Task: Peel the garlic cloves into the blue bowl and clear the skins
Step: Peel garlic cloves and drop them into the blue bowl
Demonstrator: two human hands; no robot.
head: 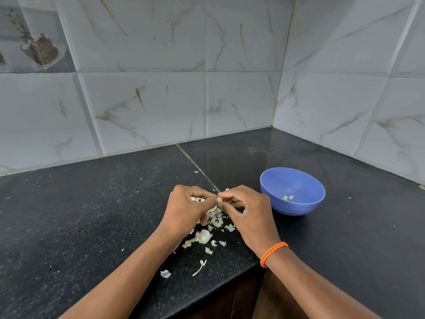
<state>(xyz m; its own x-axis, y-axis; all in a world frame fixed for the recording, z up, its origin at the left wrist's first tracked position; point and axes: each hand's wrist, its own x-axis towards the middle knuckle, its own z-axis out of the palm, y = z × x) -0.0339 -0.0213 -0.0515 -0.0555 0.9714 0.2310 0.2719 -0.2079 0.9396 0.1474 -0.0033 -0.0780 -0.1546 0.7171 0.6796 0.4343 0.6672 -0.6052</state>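
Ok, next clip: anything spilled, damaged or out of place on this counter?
Nothing damaged. Garlic skins lie scattered on the black counter under both hands, some near its front edge: peeling litter, not yet cleared. The blue bowl stands upright with two peeled cloves inside. Brown streaks mark the wall tiles.

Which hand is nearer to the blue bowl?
Right. The right hand is just left of the blue bowl; the left hand is farther left, beyond it.
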